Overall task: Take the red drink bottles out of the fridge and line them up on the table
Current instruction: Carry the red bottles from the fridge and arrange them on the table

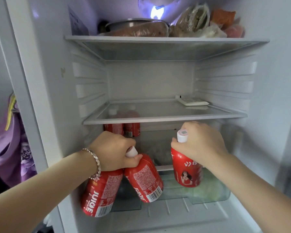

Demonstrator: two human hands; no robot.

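The fridge stands open in front of me. My left hand (114, 151) grips two red juice bottles by their necks: one (99, 194) hangs lower left, the other (144, 179) tilts out to the right, its white cap showing between my fingers. My right hand (200, 145) is closed around the neck of a third red bottle (186, 170) with a white cap, held upright in front of the lower compartment. Two more red bottles (123, 128) stand at the back left under the lower glass shelf (158, 119), partly hidden by it.
The top shelf (158, 39) carries a metal bowl (134, 25) and several wrapped food bags. A white flat object (193, 101) lies on the lower glass shelf. A clear crisper drawer (208, 190) sits below my right hand. Purple cloth (10, 148) hangs left of the fridge.
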